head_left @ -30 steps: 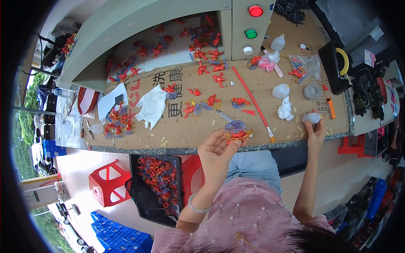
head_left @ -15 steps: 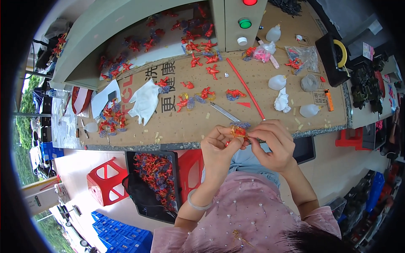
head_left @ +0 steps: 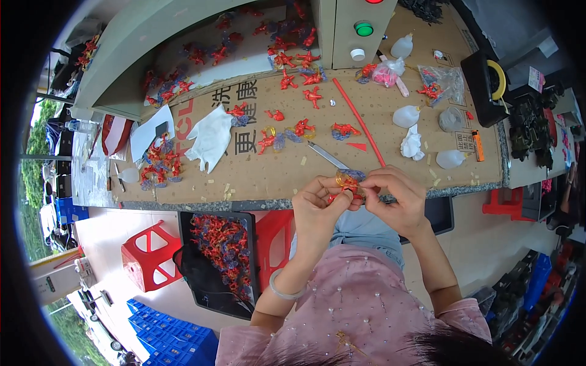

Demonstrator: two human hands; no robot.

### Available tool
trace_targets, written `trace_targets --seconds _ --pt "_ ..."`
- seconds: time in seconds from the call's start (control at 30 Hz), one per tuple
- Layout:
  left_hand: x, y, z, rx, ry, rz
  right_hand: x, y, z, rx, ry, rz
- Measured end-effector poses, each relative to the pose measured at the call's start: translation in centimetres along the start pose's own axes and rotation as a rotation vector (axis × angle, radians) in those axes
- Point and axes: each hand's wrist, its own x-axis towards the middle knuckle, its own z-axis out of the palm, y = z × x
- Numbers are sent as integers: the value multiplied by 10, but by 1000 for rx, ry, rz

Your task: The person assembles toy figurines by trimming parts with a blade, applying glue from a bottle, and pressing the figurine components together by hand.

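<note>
- Workbench (head_left: 268, 183), covered in printed cardboard: the landmark.
- White glove (head_left: 209, 139), lying flat on the workbench's left half.
- Control post (head_left: 345, 36) with a green button (head_left: 364, 28), rising from the workbench's far side.
- Orange tool (head_left: 478, 145), near the workbench's right end.
- Yellow ring (head_left: 501, 78) on a black holder (head_left: 478, 85), at the workbench's far right.
- Red stool (head_left: 130, 263), on the floor below the workbench's left half.
- Stacked blue crates (head_left: 174, 332), on the floor, well apart from the workbench.

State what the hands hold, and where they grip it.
A red figure: the left hand pinches its lower part; the right hand is at its right side.
</note>
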Motion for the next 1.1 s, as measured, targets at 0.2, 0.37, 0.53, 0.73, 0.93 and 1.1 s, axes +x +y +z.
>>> trace_targets --seconds 0.2,0.37,0.53,0.73,0.93,1.1 --pt "0 2 1 15 13 -20 -2 3 -1 120 -47 113" --pt "-1 5 2 54 26 -19 -2 2 -1 141 -48 121" --pt "-1 4 2 65 30 -17 -1 2 1 102 -58 95" --pt "0 8 3 80 43 -16 2 3 1 47 -68 36" --pt "2 10 -2 47 14 -38 4 4 2 69 -76 53" --pt "4 11 -3 19 8 -62 6 2 2 61 -82 37"
